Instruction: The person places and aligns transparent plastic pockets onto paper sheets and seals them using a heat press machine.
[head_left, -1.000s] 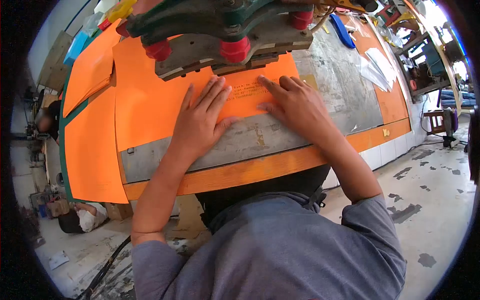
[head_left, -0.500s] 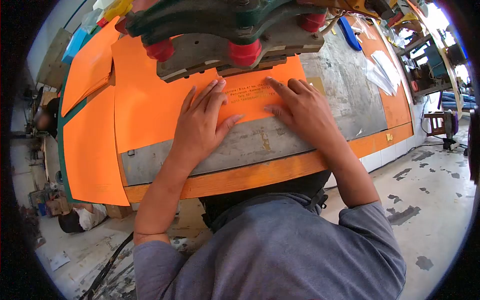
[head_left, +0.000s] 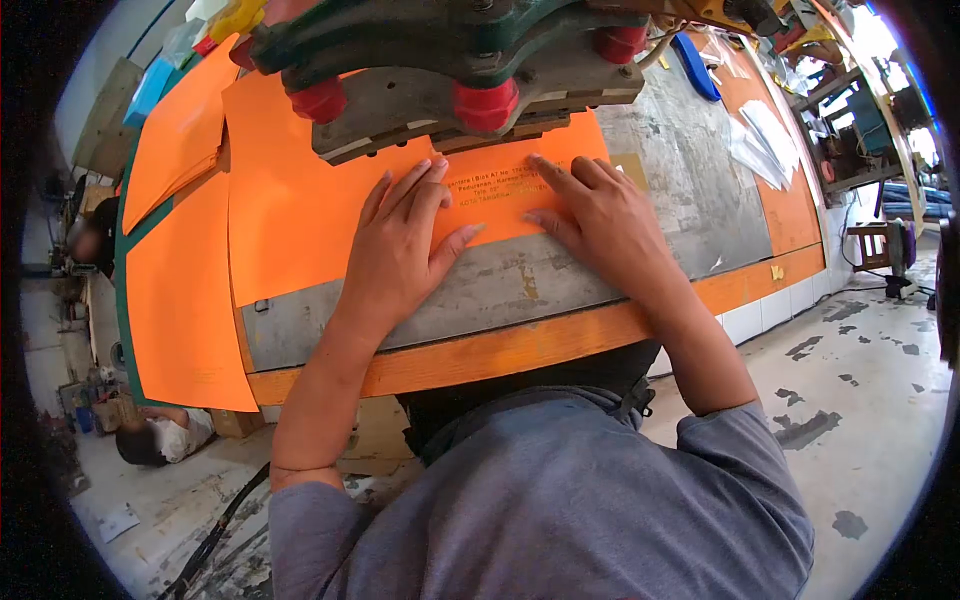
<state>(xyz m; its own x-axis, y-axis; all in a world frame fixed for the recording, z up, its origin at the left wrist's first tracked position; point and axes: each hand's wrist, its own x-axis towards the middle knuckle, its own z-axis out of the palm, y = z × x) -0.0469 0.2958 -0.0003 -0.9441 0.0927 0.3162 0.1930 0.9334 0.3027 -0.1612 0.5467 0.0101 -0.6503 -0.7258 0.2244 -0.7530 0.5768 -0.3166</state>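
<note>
A large orange sheet (head_left: 290, 200) lies on the grey metal bed (head_left: 480, 290), with lines of dark gold lettering near its front edge. My left hand (head_left: 395, 240) rests on it to the left of the lettering, fingers stretched out and thumb apart. On the other side of the print, my right hand (head_left: 607, 215) presses the sheet with spread fingertips and thumb. Just beyond my fingers hangs a heavy press head (head_left: 480, 100) with a dark green frame and red round knobs. It hides the sheet's far part.
More orange sheets (head_left: 185, 310) lie at the left on a green surface. A wooden edge (head_left: 500, 355) runs along the front of the bed. To the right are a blue-handled tool (head_left: 697, 65) and clear plastic pieces (head_left: 762, 145). Another person (head_left: 165, 437) is at the lower left.
</note>
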